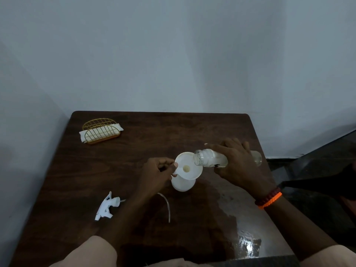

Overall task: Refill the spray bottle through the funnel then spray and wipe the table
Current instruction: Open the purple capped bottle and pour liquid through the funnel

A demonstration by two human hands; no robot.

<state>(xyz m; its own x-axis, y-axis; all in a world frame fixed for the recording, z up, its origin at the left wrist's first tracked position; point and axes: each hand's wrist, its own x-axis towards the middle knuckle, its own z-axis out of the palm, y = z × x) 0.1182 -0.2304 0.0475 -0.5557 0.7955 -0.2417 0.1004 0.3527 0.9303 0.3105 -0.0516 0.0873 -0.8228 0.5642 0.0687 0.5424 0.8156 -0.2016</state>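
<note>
A dark wooden table (134, 151) bears a napkin holder (101, 131), spray head (107, 207) and white bottle (183, 185).

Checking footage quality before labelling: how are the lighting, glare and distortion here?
Head view: dim, bluish light; a bright glare patch on the table near its right front corner; wide-angle bending curves the table edges; the funnel and refill bottle look soft and slightly washed out.

Dim, soft-focus wide-angle view with bowed edges; overhead light glares off the wet table (248, 245).
</note>
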